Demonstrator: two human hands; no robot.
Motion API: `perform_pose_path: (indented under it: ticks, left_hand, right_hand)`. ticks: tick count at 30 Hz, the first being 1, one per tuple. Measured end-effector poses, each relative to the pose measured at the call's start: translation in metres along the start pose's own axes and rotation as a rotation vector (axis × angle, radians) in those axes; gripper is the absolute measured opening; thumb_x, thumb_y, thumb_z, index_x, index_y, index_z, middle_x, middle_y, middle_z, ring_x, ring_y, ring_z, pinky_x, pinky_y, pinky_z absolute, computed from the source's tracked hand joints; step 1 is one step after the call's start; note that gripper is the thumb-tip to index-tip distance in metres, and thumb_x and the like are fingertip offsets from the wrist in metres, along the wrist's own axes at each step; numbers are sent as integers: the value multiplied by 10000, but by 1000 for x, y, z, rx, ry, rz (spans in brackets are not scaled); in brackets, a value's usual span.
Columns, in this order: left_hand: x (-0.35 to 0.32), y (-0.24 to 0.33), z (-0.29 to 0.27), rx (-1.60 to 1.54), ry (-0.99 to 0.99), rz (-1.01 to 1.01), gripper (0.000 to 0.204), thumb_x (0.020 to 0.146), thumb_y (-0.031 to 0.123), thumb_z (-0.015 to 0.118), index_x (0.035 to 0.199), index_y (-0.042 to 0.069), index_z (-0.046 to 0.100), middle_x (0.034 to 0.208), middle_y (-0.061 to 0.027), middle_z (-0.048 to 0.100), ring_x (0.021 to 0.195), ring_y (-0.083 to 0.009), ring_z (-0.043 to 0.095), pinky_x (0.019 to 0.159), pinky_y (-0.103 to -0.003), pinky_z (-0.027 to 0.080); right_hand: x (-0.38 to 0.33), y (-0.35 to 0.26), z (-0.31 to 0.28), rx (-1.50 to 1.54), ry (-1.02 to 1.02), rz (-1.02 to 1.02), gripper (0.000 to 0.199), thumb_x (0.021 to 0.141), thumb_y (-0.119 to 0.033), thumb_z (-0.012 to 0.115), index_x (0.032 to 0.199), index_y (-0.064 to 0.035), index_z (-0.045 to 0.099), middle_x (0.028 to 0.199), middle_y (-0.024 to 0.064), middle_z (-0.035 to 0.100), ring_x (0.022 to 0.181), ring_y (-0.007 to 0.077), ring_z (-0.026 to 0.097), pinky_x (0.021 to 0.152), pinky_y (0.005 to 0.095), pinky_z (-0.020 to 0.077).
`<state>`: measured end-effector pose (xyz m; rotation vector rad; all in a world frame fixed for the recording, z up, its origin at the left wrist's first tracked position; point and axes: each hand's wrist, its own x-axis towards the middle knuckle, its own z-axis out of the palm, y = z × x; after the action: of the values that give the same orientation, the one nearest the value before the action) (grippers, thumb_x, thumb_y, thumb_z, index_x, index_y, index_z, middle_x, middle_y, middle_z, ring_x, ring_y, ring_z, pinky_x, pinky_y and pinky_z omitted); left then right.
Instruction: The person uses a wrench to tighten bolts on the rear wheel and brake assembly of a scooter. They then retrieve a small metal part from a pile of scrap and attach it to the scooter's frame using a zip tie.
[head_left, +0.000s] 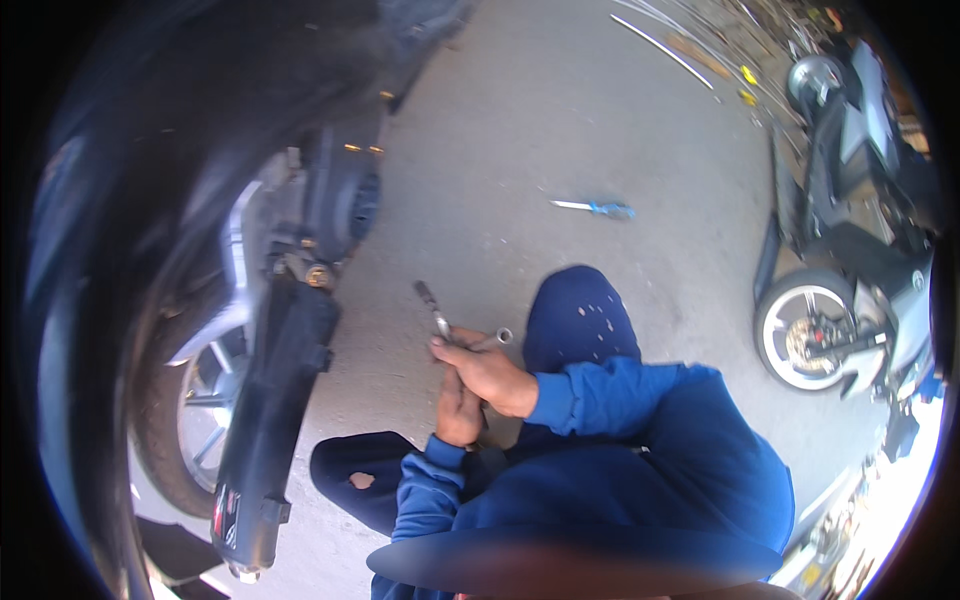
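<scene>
My right hand [490, 375] grips a metal socket wrench [436, 312] whose shaft sticks up and to the left, with a small silver socket end [503, 336] beside the fingers. My left hand [458, 410] lies just under the right one, fingers curled against it and the tool's lower part. Both sleeves are blue. My knees in dark blue trousers [580, 310] frame the hands. A scooter's rear wheel [195, 400] and black exhaust [270, 420] stand close on the left.
A blue-handled screwdriver [598, 208] lies on the concrete floor beyond my knee. A second grey scooter [850, 260] is parked at the right. Metal rods [665, 45] and clutter lie at the far top right.
</scene>
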<state>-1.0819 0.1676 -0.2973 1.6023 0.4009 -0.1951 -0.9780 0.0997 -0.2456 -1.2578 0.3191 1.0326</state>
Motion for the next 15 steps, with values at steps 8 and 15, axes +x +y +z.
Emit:
perform_pose_path:
  ticks: [8,15]
  left_hand:
    - [-49,41,-7,228,65,-242,459,981,358,412,1139,-37,585,891,-198,671,879,-332,650,794,-421,495]
    - [-113,226,-52,14,-444,-972,484,744,212,778,1149,6,613,785,-91,630,559,-122,547,458,-265,435]
  right_hand:
    - [-20,0,33,-253,145,42,278,952,-323,581,807,-85,564,724,-35,509,633,75,451,567,262,384]
    - [-142,-67,-12,523,151,135,264,939,-392,579,847,-149,530,639,-47,425,495,85,386,492,272,349]
